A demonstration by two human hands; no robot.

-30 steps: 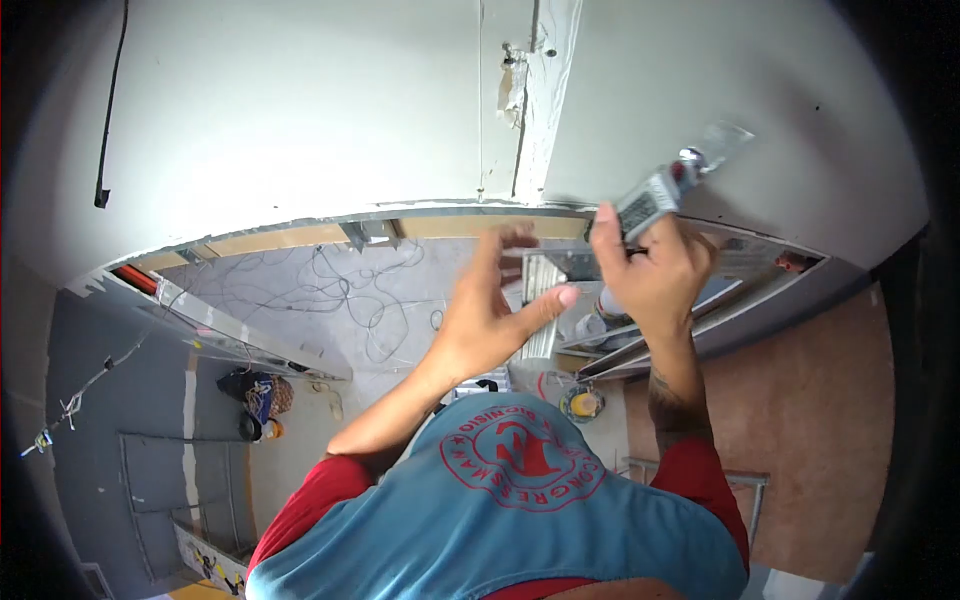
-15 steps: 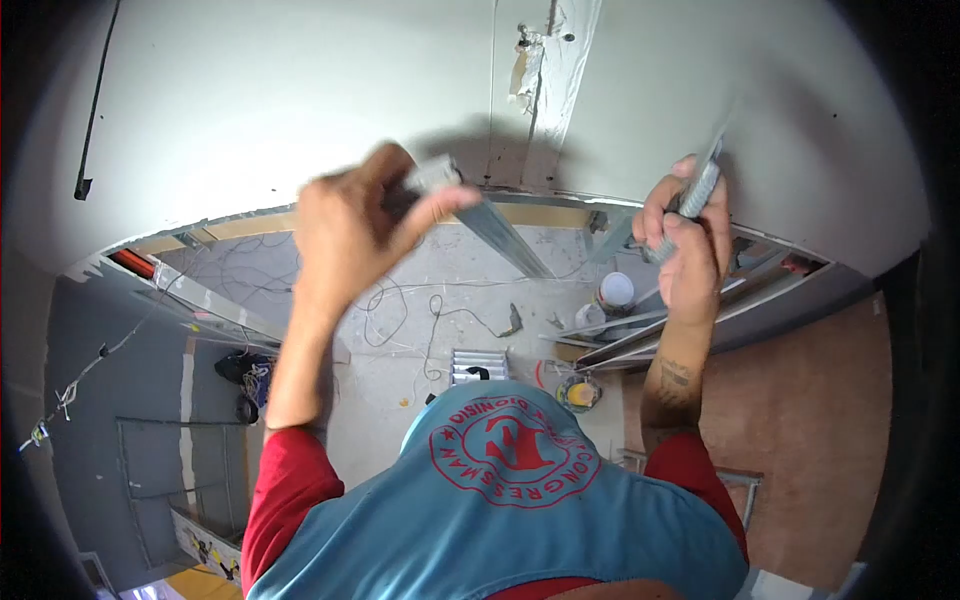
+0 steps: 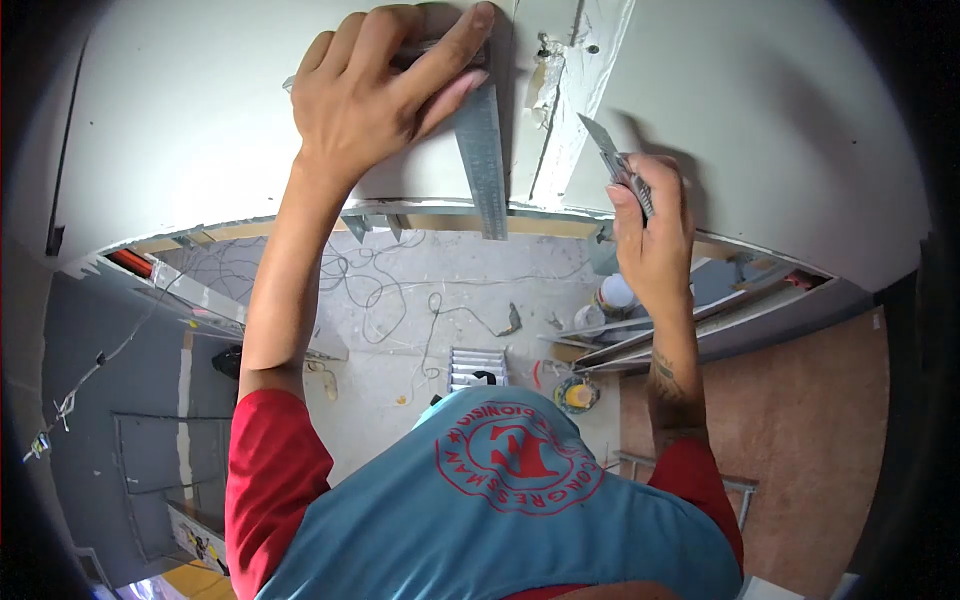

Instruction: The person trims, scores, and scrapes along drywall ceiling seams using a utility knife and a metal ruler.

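Observation:
My left hand grips a metal square and presses it against the white board. The square's long flat blade runs down past the board's lower edge; its other arm is mostly hidden under my fingers. My right hand holds a utility knife with its blade out, pointing up and left, close to the board and right of the square. Between the two lies a seam strip smeared with white compound, with a torn brown patch and dark screw heads.
Below the board's edge is a framed opening onto a floor with loose cables, a bucket and a ladder. A yellow-topped container stands by the ladder. A wire hangs at the left.
My left hand has raised the square and set it against the board, its blade now pointing down. My right hand has brought the knife left, its blade turned toward the seam.

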